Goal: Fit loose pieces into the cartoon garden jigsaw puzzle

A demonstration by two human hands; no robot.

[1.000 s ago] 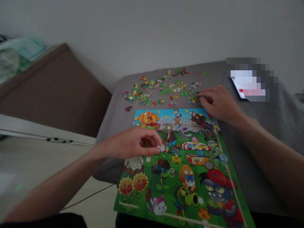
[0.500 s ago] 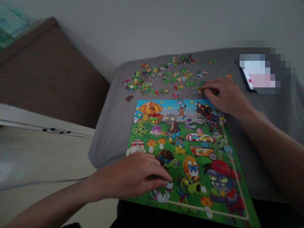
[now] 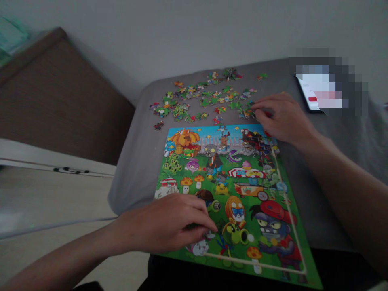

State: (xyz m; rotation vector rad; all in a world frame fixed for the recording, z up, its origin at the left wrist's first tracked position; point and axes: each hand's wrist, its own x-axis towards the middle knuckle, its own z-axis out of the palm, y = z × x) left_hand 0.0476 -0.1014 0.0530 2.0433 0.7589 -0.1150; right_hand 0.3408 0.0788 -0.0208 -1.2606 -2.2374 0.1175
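Left hand [image 3: 169, 226] still low on puzzle [image 3: 242, 178]

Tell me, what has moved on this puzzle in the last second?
The left hand came from the middle of the puzzle board toward its near left corner, where it now presses down; the small white piece it pinched is no longer visible. The right hand stayed on the loose pieces.

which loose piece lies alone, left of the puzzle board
The dark piece on the grey cloth, just off the top left corner of the board; the others cluster farther back.
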